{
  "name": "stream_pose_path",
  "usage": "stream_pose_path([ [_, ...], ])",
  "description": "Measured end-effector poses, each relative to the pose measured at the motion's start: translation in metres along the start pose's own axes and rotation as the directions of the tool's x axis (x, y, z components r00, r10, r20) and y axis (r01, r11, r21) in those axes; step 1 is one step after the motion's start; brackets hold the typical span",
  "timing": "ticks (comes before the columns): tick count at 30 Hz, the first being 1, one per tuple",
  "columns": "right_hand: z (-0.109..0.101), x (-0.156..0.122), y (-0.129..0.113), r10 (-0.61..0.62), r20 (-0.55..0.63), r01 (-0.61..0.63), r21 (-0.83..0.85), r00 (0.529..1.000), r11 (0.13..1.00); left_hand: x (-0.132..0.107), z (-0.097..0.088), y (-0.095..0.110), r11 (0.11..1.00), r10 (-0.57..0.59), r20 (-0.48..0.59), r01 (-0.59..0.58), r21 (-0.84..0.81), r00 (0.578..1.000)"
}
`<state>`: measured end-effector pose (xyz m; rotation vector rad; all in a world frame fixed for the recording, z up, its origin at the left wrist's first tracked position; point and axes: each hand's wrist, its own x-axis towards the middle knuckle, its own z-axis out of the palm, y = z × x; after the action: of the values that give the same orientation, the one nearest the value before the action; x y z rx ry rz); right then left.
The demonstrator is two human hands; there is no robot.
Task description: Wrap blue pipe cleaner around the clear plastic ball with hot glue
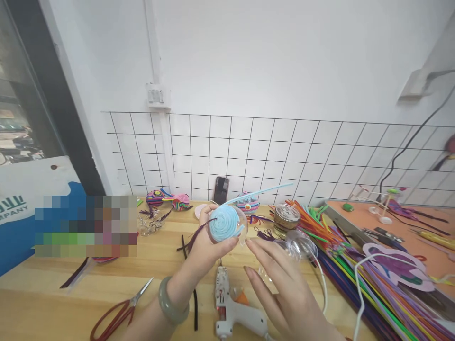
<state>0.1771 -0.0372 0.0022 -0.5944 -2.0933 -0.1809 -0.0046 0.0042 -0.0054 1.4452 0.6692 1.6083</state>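
My left hand [206, 246], with a pale green bangle at the wrist, grips a clear round plastic piece faced with a coiled light blue pipe cleaner [224, 222]. One loose light blue end sticks out to the upper right, and dark thin strands hang at its left side. Close by on the right is my right hand [284, 279], its fingers apart and nothing visible in them. An index fingertip comes near the clear rim; whether it touches I cannot tell. Below the hands a white glue gun [227, 308] lies on the wooden table [67, 305].
Red-handled scissors [121, 310] lie at the front left, beside black pipe cleaners [195, 303]. A phone [221, 190] leans at the wall grid. Bundles of coloured pipe cleaners [359, 274], a tin [285, 219] and a white cord [357, 284] occupy the right.
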Motion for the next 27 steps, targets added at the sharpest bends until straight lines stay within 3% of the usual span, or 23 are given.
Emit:
stream_pose_path([
  [4,-0.002,0.005,-0.005,-0.045,-0.015,0.044,-0.059,0.999,0.997,-0.003,0.01,0.003,0.998,0.029,-0.036,-0.028,0.05,0.999],
  [18,0.001,0.001,-0.005,0.058,-0.016,-0.058,-0.002,0.998,0.998,-0.008,0.02,0.005,0.999,0.016,-0.01,-0.015,0.051,1.0],
  [27,-0.001,0.007,-0.003,-0.073,-0.021,0.065,-0.249,0.997,0.966,-0.008,0.019,0.005,0.989,0.018,-0.004,-0.018,0.148,1.0],
])
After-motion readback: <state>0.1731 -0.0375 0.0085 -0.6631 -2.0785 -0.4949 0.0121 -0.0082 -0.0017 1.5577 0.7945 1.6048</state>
